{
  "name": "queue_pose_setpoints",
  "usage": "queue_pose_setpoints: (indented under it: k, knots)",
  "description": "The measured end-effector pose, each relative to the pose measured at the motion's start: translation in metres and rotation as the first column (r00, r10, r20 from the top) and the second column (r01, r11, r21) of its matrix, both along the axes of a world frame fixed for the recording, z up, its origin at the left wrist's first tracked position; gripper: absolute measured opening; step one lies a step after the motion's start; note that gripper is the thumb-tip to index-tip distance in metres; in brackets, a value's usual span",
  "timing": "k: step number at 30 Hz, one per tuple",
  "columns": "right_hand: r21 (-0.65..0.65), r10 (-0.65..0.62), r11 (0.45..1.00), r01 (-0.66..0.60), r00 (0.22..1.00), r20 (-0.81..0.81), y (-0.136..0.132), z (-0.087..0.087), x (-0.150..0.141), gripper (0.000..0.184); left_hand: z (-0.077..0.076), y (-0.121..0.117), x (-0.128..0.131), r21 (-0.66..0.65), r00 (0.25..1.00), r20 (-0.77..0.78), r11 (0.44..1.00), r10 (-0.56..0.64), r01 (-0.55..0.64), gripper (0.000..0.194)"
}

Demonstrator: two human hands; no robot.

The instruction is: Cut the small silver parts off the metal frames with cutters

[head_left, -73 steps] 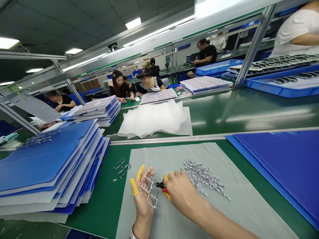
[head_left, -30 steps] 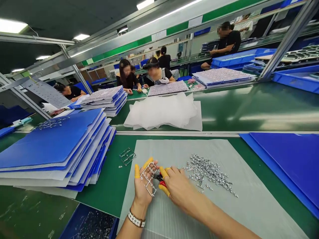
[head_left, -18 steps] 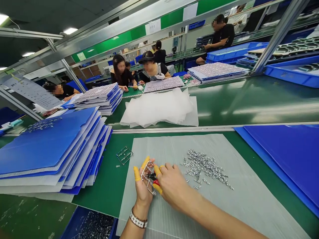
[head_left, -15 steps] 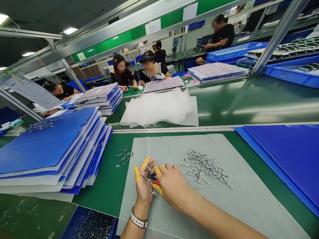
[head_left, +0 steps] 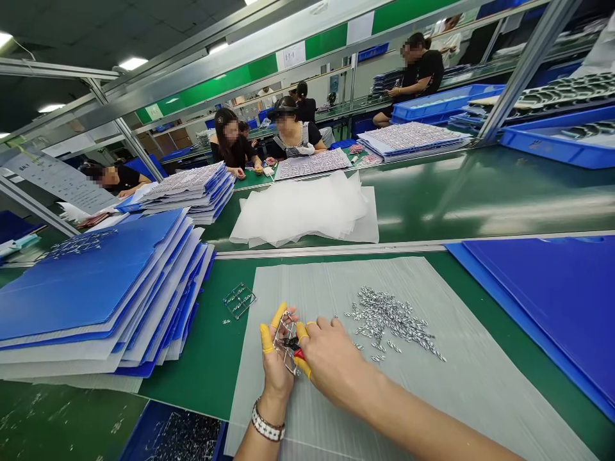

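Note:
My left hand (head_left: 277,368), with yellow finger cots on its fingers, holds a silvery sprue frame (head_left: 284,330) of small parts, tilted above a pale foam sheet (head_left: 408,410). Gripped in my right hand (head_left: 331,358), also in yellow finger cots, are red-handled nippers (head_left: 298,353); their dark jaws are at the frame's inner side. Whether the jaws are closed on a part is too small to tell. A pile of small silvery twisted parts (head_left: 389,320) lies on the sheet to the right. Another sprue frame (head_left: 239,300) rests on the green table at the left.
Blue and white sheets (head_left: 106,275) are stacked high at the left. Blue panels (head_left: 552,301) lie at the right. Beyond the table's ledge is a heap of white sheets (head_left: 302,208). A blue bin (head_left: 139,432) with metal scraps stands below. Several co-workers sit across the bench.
The view has shifted slightly. My hands keep the frame and the nippers in nearly the same position, with the nippers still inside the frame.

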State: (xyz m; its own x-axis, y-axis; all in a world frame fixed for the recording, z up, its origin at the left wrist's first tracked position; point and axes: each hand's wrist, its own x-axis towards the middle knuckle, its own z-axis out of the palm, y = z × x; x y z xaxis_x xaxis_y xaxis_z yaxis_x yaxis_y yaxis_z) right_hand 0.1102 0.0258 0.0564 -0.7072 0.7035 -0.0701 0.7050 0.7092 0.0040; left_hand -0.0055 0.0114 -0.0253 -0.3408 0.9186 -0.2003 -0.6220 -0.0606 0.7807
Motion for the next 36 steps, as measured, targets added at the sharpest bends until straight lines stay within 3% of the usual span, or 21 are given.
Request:
queue_pose_setpoints:
  k: [5,9,14,20,28,36]
  knots:
    - [0.040,0.029,0.999,-0.028,0.999,-0.020,0.002,-0.007,0.002,0.012,0.002,0.000,-0.002,0.005,1.000,-0.001,1.000,0.001,-0.001,0.060]
    - [0.091,-0.033,0.995,0.038,0.997,-0.065,0.012,-0.008,0.009,0.010,0.011,0.000,0.000,0.031,0.999,0.042,0.999,-0.032,0.031,0.061]
    - [0.052,-0.110,0.992,0.112,0.993,-0.038,0.022,-0.003,0.012,0.017,0.012,-0.001,0.004,0.063,0.996,0.059,0.996,-0.068,0.065,0.060]
    - [0.040,-0.109,0.993,0.112,0.992,-0.063,0.022,-0.010,0.010,0.022,0.009,-0.002,0.005,0.066,0.995,0.061,0.995,-0.082,0.078,0.059]
    - [0.061,-0.076,0.995,0.079,0.996,-0.042,0.022,-0.011,0.010,0.014,0.009,-0.002,0.006,0.030,0.997,0.020,0.997,-0.076,0.075,0.061]
    - [0.039,-0.106,0.993,0.107,0.994,-0.025,0.021,-0.014,0.023,0.021,0.017,0.002,-0.004,0.015,0.994,0.100,0.999,-0.047,0.045,0.062]
